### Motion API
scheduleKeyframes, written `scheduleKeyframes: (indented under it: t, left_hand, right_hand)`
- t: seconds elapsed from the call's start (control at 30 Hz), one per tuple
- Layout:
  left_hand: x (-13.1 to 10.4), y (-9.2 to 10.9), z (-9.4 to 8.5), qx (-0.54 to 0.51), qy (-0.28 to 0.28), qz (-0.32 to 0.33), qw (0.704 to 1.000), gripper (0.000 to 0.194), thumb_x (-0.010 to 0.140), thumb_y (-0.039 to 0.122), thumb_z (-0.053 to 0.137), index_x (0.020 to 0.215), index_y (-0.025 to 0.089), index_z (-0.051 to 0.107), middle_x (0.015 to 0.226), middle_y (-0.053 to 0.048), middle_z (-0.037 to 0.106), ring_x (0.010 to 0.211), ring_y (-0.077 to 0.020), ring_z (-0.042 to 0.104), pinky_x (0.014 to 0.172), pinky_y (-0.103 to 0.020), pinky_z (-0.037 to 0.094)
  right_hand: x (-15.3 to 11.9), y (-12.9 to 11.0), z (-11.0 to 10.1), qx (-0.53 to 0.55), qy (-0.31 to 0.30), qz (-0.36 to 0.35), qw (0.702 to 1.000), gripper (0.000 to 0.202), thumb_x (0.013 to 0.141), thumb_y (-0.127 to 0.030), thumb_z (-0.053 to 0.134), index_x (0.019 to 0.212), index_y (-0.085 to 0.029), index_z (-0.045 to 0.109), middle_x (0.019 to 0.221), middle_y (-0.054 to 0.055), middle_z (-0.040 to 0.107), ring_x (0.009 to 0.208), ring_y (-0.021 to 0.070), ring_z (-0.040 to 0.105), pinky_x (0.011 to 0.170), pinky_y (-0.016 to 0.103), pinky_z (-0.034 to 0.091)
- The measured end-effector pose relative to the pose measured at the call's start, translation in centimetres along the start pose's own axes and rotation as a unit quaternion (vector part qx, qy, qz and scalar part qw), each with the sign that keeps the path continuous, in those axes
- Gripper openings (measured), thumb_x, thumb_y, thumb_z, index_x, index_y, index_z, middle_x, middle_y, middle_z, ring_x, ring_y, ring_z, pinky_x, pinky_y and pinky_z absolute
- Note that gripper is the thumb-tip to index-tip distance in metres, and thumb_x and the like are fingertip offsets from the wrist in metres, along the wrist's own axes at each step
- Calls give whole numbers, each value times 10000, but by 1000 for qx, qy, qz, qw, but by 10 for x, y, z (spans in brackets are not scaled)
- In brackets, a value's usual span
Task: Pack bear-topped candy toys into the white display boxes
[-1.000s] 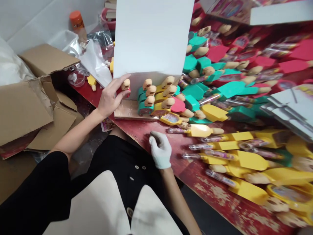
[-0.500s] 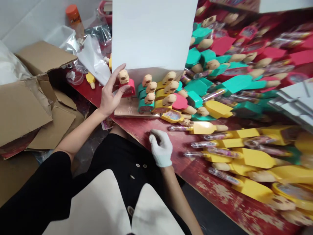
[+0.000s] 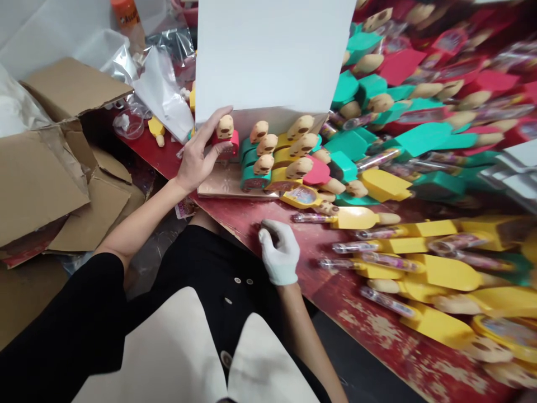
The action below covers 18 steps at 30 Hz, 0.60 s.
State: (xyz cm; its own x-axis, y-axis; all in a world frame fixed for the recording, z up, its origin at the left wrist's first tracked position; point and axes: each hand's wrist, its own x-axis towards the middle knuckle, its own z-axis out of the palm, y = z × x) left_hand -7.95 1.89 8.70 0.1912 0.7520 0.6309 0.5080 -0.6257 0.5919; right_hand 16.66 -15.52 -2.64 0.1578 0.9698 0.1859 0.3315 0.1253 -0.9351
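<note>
Grip first: on my feed the left hand (image 3: 200,158) is bare, thumb and fingers pinched on a red bear-head toy (image 3: 234,143). Toy's at upper centre of frame, over the left end of a display box (image 3: 220,186), head up. I can't tell if its base touches the box floor. I read the side pinch as keeping it upright and lined up with its neighbours.

Right of it I see a column of teal toys (image 3: 255,179), then yellow toys (image 3: 283,175), all heads up, packed front to back. Looks like sorting by colour, upright to save room. White panel (image 3: 272,53) stands behind them.

Right hand (image 3: 282,252), gloved, sits at mid-frame by the edge of the red table (image 3: 311,243): fingers loosely curled, gap at the thumb, nothing visible in it. I'd call it idle.

Loose yellow stock (image 3: 447,272) lies lower right, teal and red mixed upper right, blurred. Grouping probably makes picking easier. Torn carton (image 3: 37,173) is off at left, away from the toys.
</note>
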Motion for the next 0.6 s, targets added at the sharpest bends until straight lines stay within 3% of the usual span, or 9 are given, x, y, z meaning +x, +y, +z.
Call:
scheduleKeyframes:
  t: [0.1, 0.3, 0.37, 0.47, 0.53, 0.6]
  left_hand:
    - [-1, 0, -2, -13, 7, -21, 1000, 633, 913, 701, 587, 1433, 342, 542, 1366, -34, 654, 1337, -316, 618, 1123, -499, 514]
    - [-7, -3, -8, 19, -12, 2, 1000, 654, 944, 667, 576, 1509, 367, 439, 1338, -28, 641, 1383, -325, 578, 1134, -520, 500]
    - [-10, -1, -8, -3, 1, -22, 1000, 692, 917, 684, 606, 1496, 338, 449, 1254, -36, 651, 1387, -337, 571, 1116, -538, 509]
    - [-14, 10, -7, -52, -1, -46, 998, 649, 867, 708, 649, 1367, 304, 556, 1169, -30, 650, 1336, -333, 613, 1057, -534, 557]
    - [-15, 22, -8, -64, -25, -31, 997, 594, 857, 715, 647, 1288, 309, 591, 1150, -15, 652, 1270, -302, 663, 1014, -495, 593]
    - [-17, 33, -11, -59, -39, -8, 997, 561, 902, 726, 555, 1300, 330, 571, 1179, -5, 643, 1257, -276, 672, 998, -465, 598]
  right_hand:
    - [0, 2, 0, -6, -2, 5, 1000, 287, 940, -412, 611, 1107, -196, 696, 1083, 101, 696, 1004, 229, 662, 947, 442, 550]
    - [-8, 0, -1, -5, 5, -1, 1000, 295, 940, -403, 617, 1133, -193, 693, 1080, 100, 701, 1004, 232, 672, 954, 464, 561]
    - [-3, -23, -3, 32, 8, -4, 999, 298, 955, -375, 615, 1189, -203, 681, 1069, 92, 704, 968, 221, 686, 922, 460, 577]
    - [30, -83, -1, 90, -20, -57, 994, 449, 919, -353, 692, 1346, -238, 612, 1228, 88, 672, 1042, 225, 692, 952, 476, 585]
    - [68, -127, 6, 80, -59, -97, 990, 676, 814, -376, 813, 1424, -245, 553, 1428, 85, 575, 1274, 288, 610, 1066, 524, 538]
    - [107, -162, 14, 47, -112, -130, 984, 865, 664, -338, 930, 1431, -230, 546, 1469, 82, 548, 1351, 324, 555, 1116, 514, 514]
